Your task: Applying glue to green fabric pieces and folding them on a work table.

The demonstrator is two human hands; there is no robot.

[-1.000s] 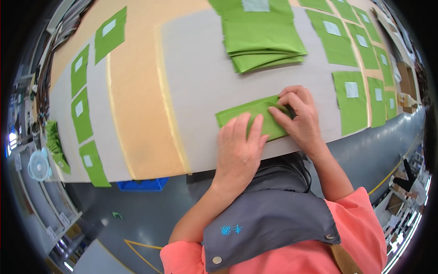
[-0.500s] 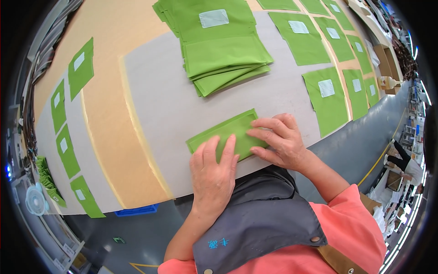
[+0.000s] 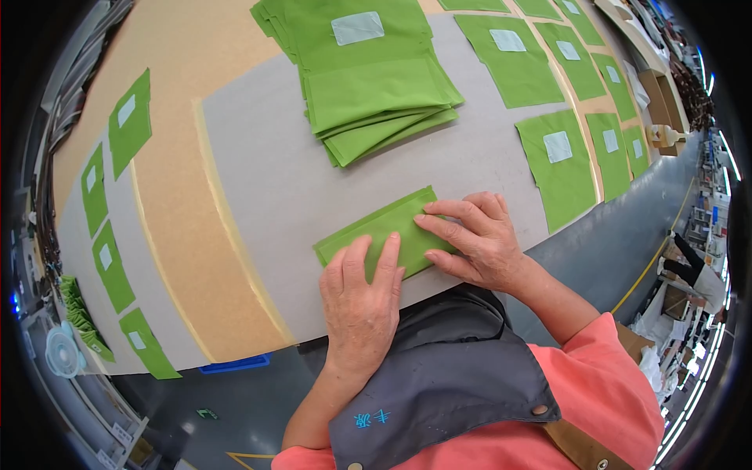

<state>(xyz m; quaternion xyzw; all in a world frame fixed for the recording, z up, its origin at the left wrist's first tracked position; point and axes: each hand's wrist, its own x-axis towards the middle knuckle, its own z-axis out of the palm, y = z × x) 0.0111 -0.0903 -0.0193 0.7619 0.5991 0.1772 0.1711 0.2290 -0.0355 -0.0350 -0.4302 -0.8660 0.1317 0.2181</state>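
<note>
A folded green fabric piece (image 3: 380,235) lies slantwise on the grey table covering near the front edge, a narrow fold running along its far side. My left hand (image 3: 360,290) rests on its near left part, fingers spread and the fingertips pressing the cloth flat. Over its right end is my right hand (image 3: 478,239), fingers bent with the tips on the fabric and the thumb apart from them. Neither hand grips the cloth. Beyond the piece sits a stack of green fabric pieces (image 3: 376,86), the top one bearing a pale rectangular patch.
Green panels with pale patches (image 3: 556,168) lie in rows at the right, and more (image 3: 113,266) at the left. Bunched green pieces (image 3: 78,313) and a light-blue fan (image 3: 64,351) are at far left. A bottle (image 3: 664,135) and cardboard box (image 3: 662,98) stand at far right.
The view has shifted slightly. Both hands stay on the folded fabric in nearly the same pose, with the right fingertips a little farther in along its far fold.
</note>
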